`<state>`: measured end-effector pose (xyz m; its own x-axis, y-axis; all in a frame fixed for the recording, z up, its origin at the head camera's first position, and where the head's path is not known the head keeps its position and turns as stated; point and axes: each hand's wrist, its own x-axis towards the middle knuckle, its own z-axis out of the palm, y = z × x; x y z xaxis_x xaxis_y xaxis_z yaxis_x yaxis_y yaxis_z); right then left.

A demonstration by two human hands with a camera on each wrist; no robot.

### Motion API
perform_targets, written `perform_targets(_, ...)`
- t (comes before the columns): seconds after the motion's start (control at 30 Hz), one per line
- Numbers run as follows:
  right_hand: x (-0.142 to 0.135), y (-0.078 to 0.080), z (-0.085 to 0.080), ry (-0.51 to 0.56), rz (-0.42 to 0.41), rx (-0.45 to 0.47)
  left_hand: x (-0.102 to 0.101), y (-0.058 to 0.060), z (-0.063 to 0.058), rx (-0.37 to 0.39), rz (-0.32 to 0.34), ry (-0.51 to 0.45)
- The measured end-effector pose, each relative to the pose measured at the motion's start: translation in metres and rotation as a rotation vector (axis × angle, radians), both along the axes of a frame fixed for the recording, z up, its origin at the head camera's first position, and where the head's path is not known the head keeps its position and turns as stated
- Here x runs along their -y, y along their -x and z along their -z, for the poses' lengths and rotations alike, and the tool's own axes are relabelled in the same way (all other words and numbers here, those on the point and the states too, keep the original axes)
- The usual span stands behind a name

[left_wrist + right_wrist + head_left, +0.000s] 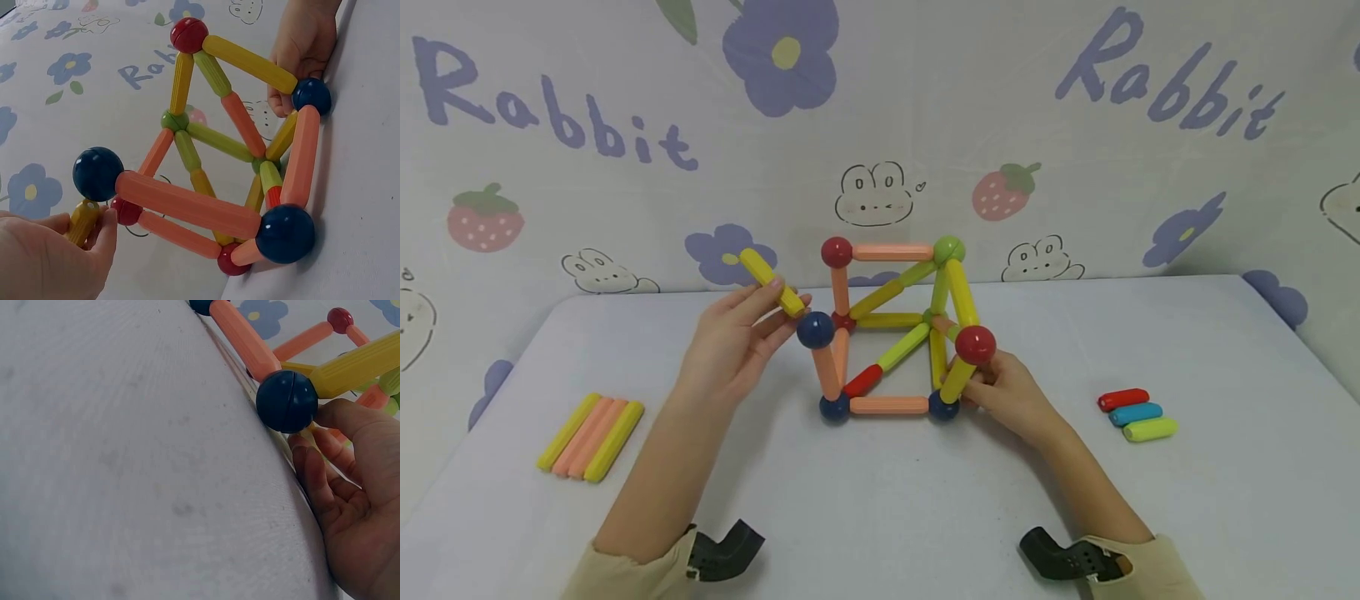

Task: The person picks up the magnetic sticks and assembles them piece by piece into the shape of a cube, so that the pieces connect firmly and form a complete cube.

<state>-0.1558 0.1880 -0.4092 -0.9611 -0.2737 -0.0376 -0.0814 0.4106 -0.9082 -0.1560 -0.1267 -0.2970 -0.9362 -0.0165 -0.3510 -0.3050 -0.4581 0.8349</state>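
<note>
My left hand (726, 342) pinches a yellow magnetic stick (772, 283) between thumb and fingers. One end of that stick is at the upper-left blue ball (99, 174); whether they touch I cannot tell. A frame of magnetic sticks and balls (889, 405) stands mid-table, with several blue, red and green balls at its corners. My right hand (1011, 396) holds the frame at its front right, fingers curled by the lower blue ball (287, 402) and the foot of the yellow upright stick (356, 369). Part of that grip is hidden behind the frame.
Several yellow and orange sticks (591, 437) lie side by side at the left. At the right lie a short red stick (1123, 400), a blue one (1136, 414) and a lime one (1150, 429). A printed cloth (880, 125) hangs behind the white table (880, 517).
</note>
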Motion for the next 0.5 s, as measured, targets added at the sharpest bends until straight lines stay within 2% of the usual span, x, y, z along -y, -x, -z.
perform_targets(0.3,0.002,0.000,-0.001,-0.016,0.009,0.010,-0.011,0.000,0.003,-0.041,0.067,0.194)
perform_targets(0.5,0.002,0.000,-0.001,-0.044,0.025,0.003,-0.014,0.001,0.009,-0.030,0.112,0.221)
